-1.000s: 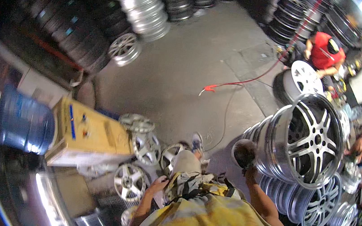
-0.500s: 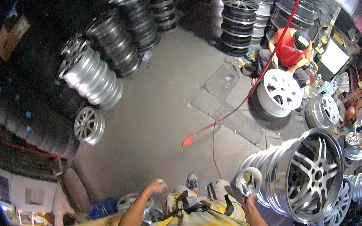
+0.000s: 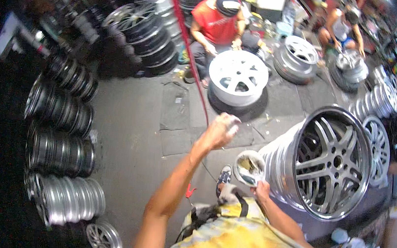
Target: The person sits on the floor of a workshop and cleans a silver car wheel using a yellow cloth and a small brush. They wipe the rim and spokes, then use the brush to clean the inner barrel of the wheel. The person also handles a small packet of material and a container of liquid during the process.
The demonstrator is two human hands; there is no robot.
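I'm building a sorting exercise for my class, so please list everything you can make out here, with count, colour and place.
Tub: 1, whitish, in the right hand
Large wheel rim: 1, silver, on the stack right of the tub
White rim: 1, white, before the co-worker in red
Dark rim stacks: several, black and grey, left side and upper left
Silver rim stack: 1, silver, lower left
Loose rim: 1, silver, bottom left
Hose: 1, red, from the top edge downward
Co-workers: 2, red top and pale top, upper middle and upper right
Farther clutter: uncountable, mixed, upper right
Pale item: 1, whitish, in the left hand, too blurred to name
Left hand: 1, bare, centre
Right hand: 1, bare, at the tub's edge
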